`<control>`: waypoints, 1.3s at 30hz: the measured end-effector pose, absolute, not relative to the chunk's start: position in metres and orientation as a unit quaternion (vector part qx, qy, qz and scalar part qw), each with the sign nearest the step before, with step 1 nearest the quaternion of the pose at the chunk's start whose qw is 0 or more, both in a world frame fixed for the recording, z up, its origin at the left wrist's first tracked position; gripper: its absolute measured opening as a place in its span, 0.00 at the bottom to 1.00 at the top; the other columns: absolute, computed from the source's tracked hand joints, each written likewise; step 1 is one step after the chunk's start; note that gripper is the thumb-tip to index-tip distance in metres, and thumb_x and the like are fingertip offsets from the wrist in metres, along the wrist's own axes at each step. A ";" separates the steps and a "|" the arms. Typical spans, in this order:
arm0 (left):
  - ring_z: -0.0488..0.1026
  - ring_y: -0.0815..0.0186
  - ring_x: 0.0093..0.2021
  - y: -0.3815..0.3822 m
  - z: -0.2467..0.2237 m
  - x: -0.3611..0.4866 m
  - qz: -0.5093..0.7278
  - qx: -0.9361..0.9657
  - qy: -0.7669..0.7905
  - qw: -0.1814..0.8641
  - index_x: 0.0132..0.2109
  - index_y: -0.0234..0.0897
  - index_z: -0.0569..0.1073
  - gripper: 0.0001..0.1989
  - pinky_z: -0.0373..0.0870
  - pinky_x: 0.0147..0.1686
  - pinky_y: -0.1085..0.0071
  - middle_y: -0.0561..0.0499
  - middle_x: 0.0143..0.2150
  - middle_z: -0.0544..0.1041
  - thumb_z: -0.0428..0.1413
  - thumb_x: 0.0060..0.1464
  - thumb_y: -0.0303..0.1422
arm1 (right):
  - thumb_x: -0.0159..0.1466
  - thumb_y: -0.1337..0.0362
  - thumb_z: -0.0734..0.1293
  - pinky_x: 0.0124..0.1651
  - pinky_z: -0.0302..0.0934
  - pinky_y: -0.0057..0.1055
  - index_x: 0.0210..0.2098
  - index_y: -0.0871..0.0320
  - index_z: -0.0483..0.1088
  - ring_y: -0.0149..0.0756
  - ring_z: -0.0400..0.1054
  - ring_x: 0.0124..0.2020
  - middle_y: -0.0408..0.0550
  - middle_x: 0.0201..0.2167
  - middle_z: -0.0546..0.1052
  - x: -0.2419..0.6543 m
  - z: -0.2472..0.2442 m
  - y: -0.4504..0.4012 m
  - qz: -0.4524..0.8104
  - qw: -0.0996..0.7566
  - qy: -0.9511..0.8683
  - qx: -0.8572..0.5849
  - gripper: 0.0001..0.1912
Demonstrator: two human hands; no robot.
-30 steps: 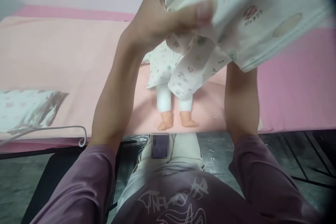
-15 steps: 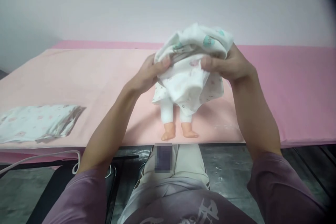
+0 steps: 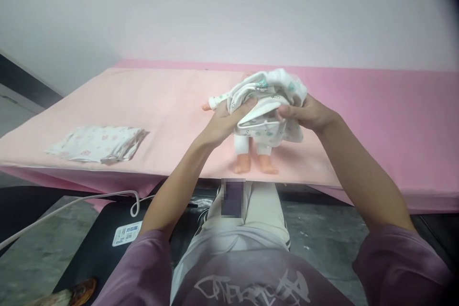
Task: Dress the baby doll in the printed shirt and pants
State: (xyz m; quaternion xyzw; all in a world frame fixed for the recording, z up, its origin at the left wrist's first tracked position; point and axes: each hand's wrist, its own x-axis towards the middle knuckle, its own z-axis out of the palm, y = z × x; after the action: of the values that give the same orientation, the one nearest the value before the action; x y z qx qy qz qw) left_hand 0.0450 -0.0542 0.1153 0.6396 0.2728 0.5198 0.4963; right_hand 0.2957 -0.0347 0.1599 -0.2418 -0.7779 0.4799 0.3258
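A white baby garment (image 3: 268, 129) with small green prints is bunched up between my hands over a baby doll. My left hand (image 3: 227, 122) pinches its left side, thumb on top. On the other side my right hand (image 3: 312, 111) grips the cloth, with its fingers partly hidden behind the folds. The doll (image 3: 267, 164) lies on the table with its bare feet toward me. Its white-clad lower legs and one printed sleeve with a small hand show. The garment covers its torso and most of its head.
A folded white cloth with pink prints (image 3: 96, 143) lies on the left of the pink-covered table (image 3: 172, 100). A wall rises behind. Below the table's left front are a white cable (image 3: 71, 203) and a black surface with a white label (image 3: 126, 234).
Both hands have lowered the bunched garment toward the doll. Its opening has widened between my thumbs. The doll's left-side arm has come into view, and the camera view has shifted.
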 end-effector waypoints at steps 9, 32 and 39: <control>0.83 0.43 0.63 -0.116 0.099 0.034 0.509 0.600 0.263 0.558 0.56 0.39 0.83 0.31 0.83 0.62 0.51 0.41 0.57 0.86 0.78 0.50 0.48 | 0.65 0.39 0.81 0.52 0.78 0.44 0.50 0.54 0.80 0.49 0.80 0.46 0.48 0.35 0.82 0.279 0.146 -0.099 0.492 0.296 -0.768 -0.284 0.28; 0.82 0.45 0.48 -0.148 0.002 0.022 0.308 0.716 0.538 0.321 0.40 0.40 0.77 0.19 0.68 0.64 0.48 0.44 0.39 0.85 0.51 0.75 0.45 | 0.79 0.58 0.64 0.45 0.64 0.41 0.39 0.57 0.80 0.56 0.81 0.46 0.61 0.43 0.87 0.228 0.057 -0.126 0.215 0.114 -0.781 -0.575 0.17; 0.77 0.50 0.51 -0.129 0.000 0.011 0.416 0.703 0.499 0.290 0.45 0.41 0.77 0.06 0.74 0.58 0.55 0.44 0.46 0.83 0.57 0.67 0.35 | 0.73 0.61 0.65 0.49 0.63 0.38 0.39 0.55 0.77 0.46 0.75 0.44 0.51 0.42 0.84 0.256 0.060 -0.103 0.267 0.219 -0.825 -0.447 0.09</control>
State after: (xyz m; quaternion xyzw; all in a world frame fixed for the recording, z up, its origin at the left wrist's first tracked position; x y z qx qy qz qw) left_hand 0.0107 -0.1295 0.0003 0.7025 0.4995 0.4161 0.2896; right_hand 0.2565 -0.1025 0.0595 -0.4465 -0.8254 0.2672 0.2188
